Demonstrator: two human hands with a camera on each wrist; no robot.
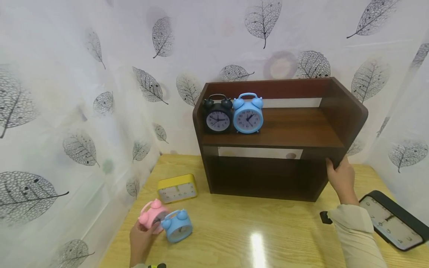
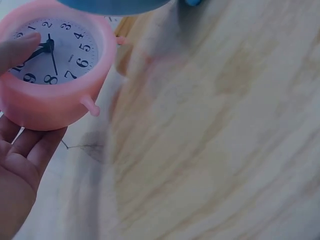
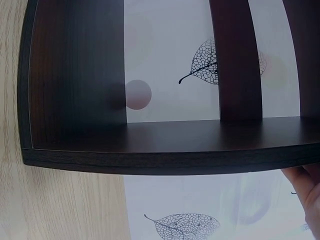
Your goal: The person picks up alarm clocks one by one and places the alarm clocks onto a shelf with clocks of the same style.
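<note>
My left hand (image 1: pixel 142 237) grips a pink twin-bell alarm clock (image 1: pixel 155 213) near the table's left edge. In the left wrist view its thumb lies over the pink clock's (image 2: pixel 67 107) white face, with the fingers behind the body. Close to it stands a light-blue alarm clock (image 1: pixel 179 227), partly overlapping it in the head view. My right hand (image 1: pixel 342 178) touches the right side panel of a dark brown two-tier shelf (image 1: pixel 295 136). In the right wrist view a nearly straight finger (image 3: pixel 298 181) passes behind the panel's edge; the other fingers are mostly hidden.
On the upper tier, at the left, stand a black alarm clock (image 1: pixel 218 118) and another blue alarm clock (image 1: pixel 248 117). A yellow rectangular clock (image 1: pixel 177 188) sits left of the shelf. A large black-framed clock (image 1: pixel 390 219) lies at the right of the wooden table (image 1: pixel 234 227).
</note>
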